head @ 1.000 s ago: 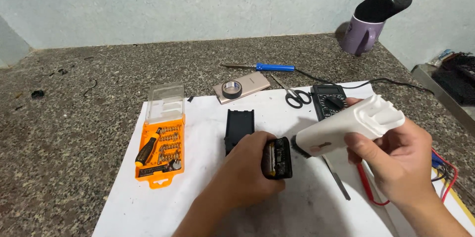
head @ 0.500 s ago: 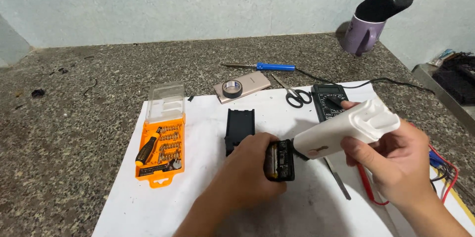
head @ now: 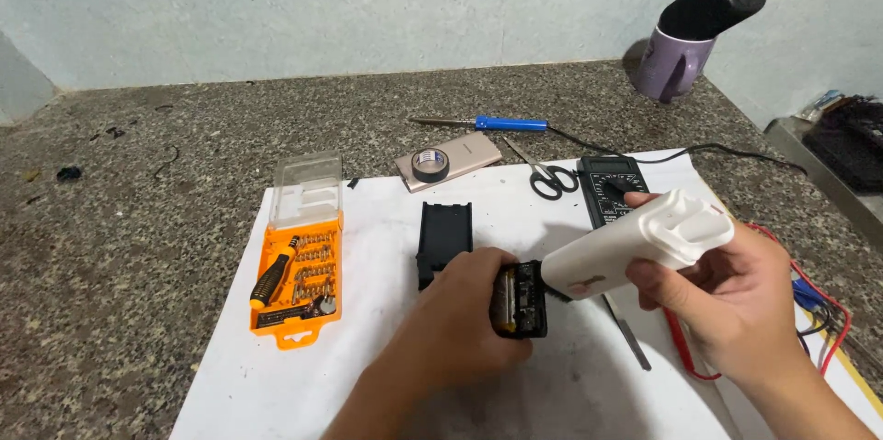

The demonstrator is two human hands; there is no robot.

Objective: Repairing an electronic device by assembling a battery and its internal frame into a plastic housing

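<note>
— Left hand [head: 460, 311]?
— Closed over a small black inner block with metal cells showing [head: 520, 300], pinning it down on the sheet.
— Right hand [head: 727, 297]?
— Wrapped around the ribbed end of a long white plastic casing [head: 635, 247], fingers beneath, thumb out of sight. Tilted, open mouth aimed down at the block and just about meeting it; touching or a hair apart, hard to tell.
— Step in hand, then?
— By the look of it, shell and core at the point of joining or parting. Which of the two, impossible to say.
— Demands of a next move?
— Probably a straight pull or push along the casing's axis, with the left grip kept firm so the block cannot skid.
— Around the grips?
— Just beyond the left-hand grip, a flat black plastic tray [head: 444, 236]. Further out on that side, an open orange bit case [head: 299, 279] with a clear lid. Beyond the right-hand grip, a black multimeter [head: 609, 187], partly hidden by the casing; past it, black-handled scissors [head: 549, 178]. Beside the right wrist, red wires [head: 832, 330].
— Surface?
— White paper sheet [head: 368, 357] on a speckled grey stone counter [head: 138, 247].
— Room?
— Pale, rough plastered wall behind. Near the far corner, a purple mug [head: 671, 63] holding a black cylinder.
</note>
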